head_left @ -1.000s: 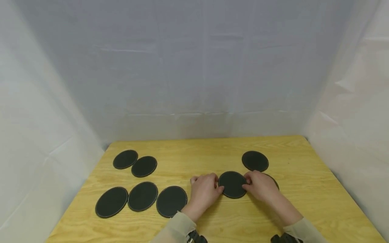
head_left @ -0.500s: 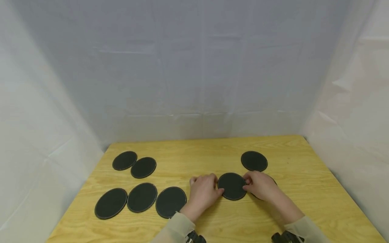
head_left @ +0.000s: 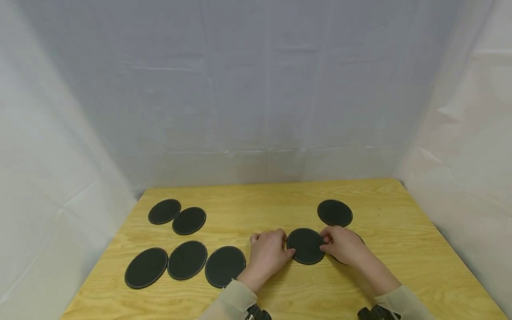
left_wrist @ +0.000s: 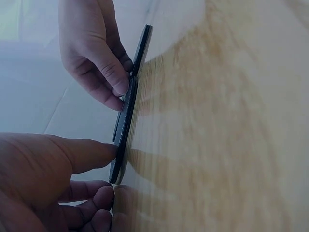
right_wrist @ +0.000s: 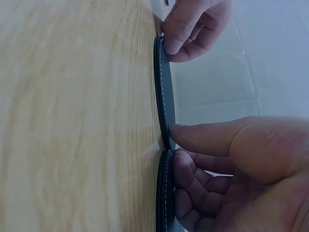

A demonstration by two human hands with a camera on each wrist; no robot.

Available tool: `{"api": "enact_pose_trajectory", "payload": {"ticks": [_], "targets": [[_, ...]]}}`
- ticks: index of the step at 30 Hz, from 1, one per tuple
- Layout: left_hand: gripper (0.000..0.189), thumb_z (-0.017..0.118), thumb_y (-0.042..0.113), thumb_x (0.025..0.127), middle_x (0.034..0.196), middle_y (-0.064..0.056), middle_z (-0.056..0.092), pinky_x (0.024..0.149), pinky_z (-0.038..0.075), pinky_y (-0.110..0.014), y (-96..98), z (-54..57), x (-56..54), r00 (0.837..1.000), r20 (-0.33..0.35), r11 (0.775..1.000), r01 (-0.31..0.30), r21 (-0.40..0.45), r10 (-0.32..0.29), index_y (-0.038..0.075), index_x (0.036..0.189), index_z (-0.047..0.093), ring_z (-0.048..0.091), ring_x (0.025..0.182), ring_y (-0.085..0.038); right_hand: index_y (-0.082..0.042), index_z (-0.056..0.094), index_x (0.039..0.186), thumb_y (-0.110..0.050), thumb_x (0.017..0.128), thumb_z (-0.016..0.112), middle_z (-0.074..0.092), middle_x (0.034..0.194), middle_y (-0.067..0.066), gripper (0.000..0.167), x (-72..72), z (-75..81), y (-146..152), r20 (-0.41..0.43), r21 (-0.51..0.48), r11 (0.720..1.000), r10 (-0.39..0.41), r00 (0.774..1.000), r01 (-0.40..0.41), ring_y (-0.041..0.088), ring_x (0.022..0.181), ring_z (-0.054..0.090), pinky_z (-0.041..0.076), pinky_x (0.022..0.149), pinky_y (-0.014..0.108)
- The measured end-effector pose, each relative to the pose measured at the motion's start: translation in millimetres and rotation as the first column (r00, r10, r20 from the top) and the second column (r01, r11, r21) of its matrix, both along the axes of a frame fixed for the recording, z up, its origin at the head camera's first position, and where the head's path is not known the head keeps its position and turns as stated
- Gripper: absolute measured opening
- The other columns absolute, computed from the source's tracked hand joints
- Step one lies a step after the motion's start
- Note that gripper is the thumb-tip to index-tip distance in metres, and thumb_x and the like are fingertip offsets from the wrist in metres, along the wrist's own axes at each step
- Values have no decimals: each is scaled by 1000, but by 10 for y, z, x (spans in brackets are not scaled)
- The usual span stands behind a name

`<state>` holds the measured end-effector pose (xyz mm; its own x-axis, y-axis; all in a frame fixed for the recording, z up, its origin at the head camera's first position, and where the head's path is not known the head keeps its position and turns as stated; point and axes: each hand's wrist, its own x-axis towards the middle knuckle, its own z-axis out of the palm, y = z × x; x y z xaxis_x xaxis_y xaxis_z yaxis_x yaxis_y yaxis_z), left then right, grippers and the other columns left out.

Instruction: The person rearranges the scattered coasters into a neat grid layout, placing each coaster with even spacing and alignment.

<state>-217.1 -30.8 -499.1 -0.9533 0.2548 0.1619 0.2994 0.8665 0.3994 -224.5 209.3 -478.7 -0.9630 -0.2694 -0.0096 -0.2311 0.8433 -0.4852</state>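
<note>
Between left hand [head_left: 269,253] and right hand [head_left: 346,245], black disc [head_left: 306,246], both pinching its edges

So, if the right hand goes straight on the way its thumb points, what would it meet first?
The right hand would first meet the black disc it is touching; across that, probably the left hand, though the exact line is unclear.

Pale beige long sleeves [head_left: 232,298], plain cuffs, small black devices [head_left: 259,314] at both wrists
</note>
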Motion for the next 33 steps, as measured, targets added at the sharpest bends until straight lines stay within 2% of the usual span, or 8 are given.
{"api": "enact_pose_trajectory", "payload": {"ticks": [10, 13, 15, 18, 22, 24, 27, 33], "targets": [[32, 94, 37, 91, 75, 9, 57, 105, 41, -62, -10, 16, 11, 1000, 0, 1000, -11, -9, 11, 14, 103, 75, 60, 79, -18, -2, 77, 118, -11, 96, 87, 62, 89, -4, 26, 12, 17, -33, 5, -5, 1000, 9, 1000, -9, 13, 80, 56, 52, 77, 41], [32, 92, 40, 92, 76, 8, 60, 103, 41, -62, -18, 18, 16, 1000, -17, 1000, -17, -12, 17, 14, 105, 77, 65, 82, -21, -5, 75, 103, -11, 97, 86, 57, 83, -2, 15, 26, 38, -58, -7, 13, 1000, 21, 1000, -21, 15, 75, 52, 46, 72, 39], [33, 90, 43, 94, 78, 7, 64, 102, 42, -61, -29, 20, 20, 999, -33, 1000, -25, -15, 25, 14, 106, 78, 68, 85, -23, -6, 70, 94, -12, 97, 86, 53, 81, -1, 18, 38, 52, -77, -13, 26, 999, 23, 1000, -23, 16, 73, 49, 41, 70, 39], [35, 87, 46, 97, 81, 5, 69, 101, 43, -62, -56, 30, 32, 998, -52, 999, -32, -12, 31, 14, 108, 79, 71, 86, -24, -1, 74, 102, -16, 98, 86, 56, 83, 1, 19, 58, 69, -108, -35, 50, 999, 9, 999, -7, 16, 74, 52, 46, 71, 40], [35, 86, 46, 97, 86, 4, 72, 102, 43, -63, -117, 65, 57, 998, -61, 999, -35, -8, 35, 16, 113, 80, 70, 87, -24, 3, 74, 133, -24, 97, 88, 70, 103, 5, 47, 92, 91, -158, -99, 91, 996, -11, 995, 20, 22, 91, 67, 59, 83, 48], [35, 87, 45, 97, 92, 4, 75, 102, 44, -64, -161, 98, 70, 997, -73, 999, -38, -14, 36, 17, 116, 80, 71, 90, -25, 2, 73, 136, -27, 97, 88, 72, 115, 13, 51, 109, 106, -192, -135, 108, 994, -4, 991, 19, 31, 102, 71, 60, 88, 53], [36, 88, 43, 96, 100, 2, 78, 103, 43, -64, -243, 168, 92, 995, -90, 999, -43, -27, 40, 18, 121, 80, 71, 95, -27, 1, 72, 137, -30, 96, 89, 71, 130, 21, 54, 128, 118, -248, -190, 114, 993, 19, 982, 3, 43, 118, 69, 58, 96, 59], [42, 86, 42, 98, 110, -2, 77, 107, 40, -66, -464, 305, 146, 993, -99, 997, -68, -44, 64, 16, 130, 77, 69, 105, -31, 3, 69, 141, -32, 94, 91, 68, 142, 25, 63, 133, 104, -397, -282, 117, 991, 90, 955, -59, 48, 132, 64, 50, 109, 64]]}}
